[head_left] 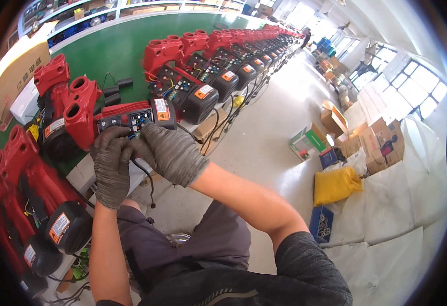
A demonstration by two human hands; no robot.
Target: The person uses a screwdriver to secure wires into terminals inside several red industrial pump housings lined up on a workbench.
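Note:
Both my hands wear dark grey work gloves and meet at a red and black electric motor unit (126, 108) on the bench edge. Its side is open, showing a circuit board (140, 120) with wires and small components. My left hand (111, 163) has its fingers curled at the lower edge of the board. From the right, my right hand (173, 153) reaches in with fingers pinched together near the wires. Whatever lies between the fingertips is hidden by the gloves. A black cable (149, 183) hangs below the hands.
Similar motor units (195, 94) run in a long row along the green bench (106, 46); more (62, 227) stand at my left. A cardboard box (19, 76) is at the far left. Rightward on the floor are a yellow sack (335, 187), a blue bin (321, 224) and boxes.

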